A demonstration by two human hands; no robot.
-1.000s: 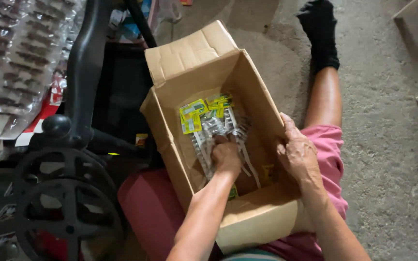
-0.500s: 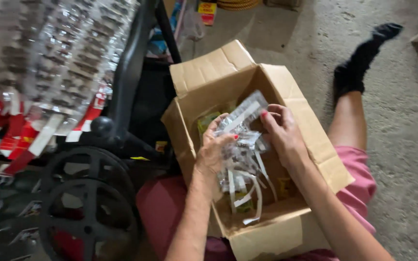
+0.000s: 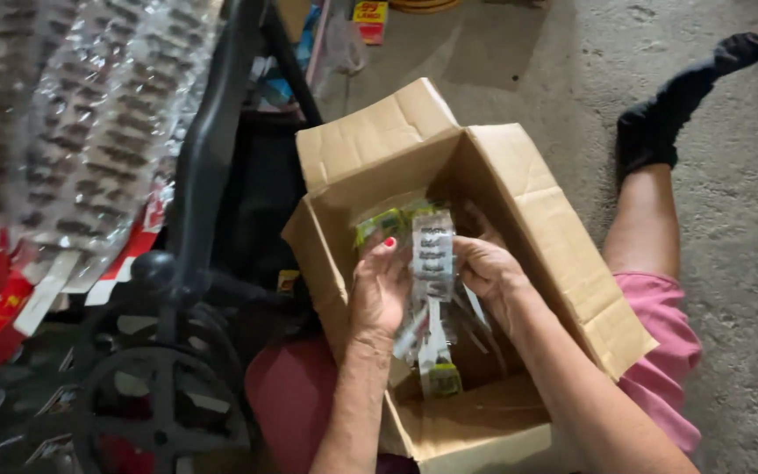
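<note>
An open cardboard box (image 3: pixel 563 254) rests on my lap. My left hand (image 3: pixel 379 290) and my right hand (image 3: pixel 489 276) hold up a bundle of clear plastic blister strips (image 3: pixel 433 263) between them, above the box's inside. The strips hang down into the box, and one ends in a yellow-green card (image 3: pixel 443 380). More yellow-green packets (image 3: pixel 381 224) lie deeper in the box, behind my left hand.
Hanging sheets of clear blister packs with red and white cards (image 3: pixel 72 149) fill the left side. A black metal frame with a wheel (image 3: pixel 155 386) stands beside the box. My leg in a black sock (image 3: pixel 660 123) stretches over the concrete floor (image 3: pixel 747 263).
Both hands came up out of the box with a bundle of strips and drew it together upright between them. The view shifted a little to the right and down.
</note>
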